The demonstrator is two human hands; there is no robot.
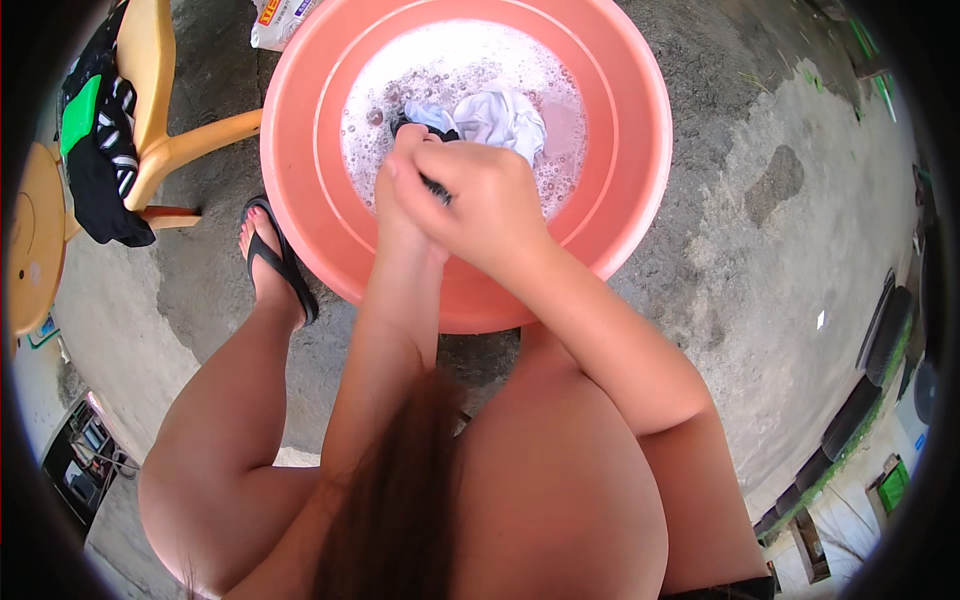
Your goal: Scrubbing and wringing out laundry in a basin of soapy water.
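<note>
A wide salmon-pink plastic basin stands on the ground before me, holding foamy water. Both my hands are pressed together above its near side, closed around a dark cloth that shows in small patches between and beyond the fingers. My left hand is underneath and partly covered. Over it wraps my right hand. Just past the knuckles, a white cloth bulges out of the suds, with a light blue cloth beside it. Most of the dark cloth is hidden by my grip.
Left of the basin is a yellow plastic chair with dark clothes draped on it. A printed plastic bag touches the basin's far left. My sandalled foot rests by the rim. Brown hair hangs across the lower view.
</note>
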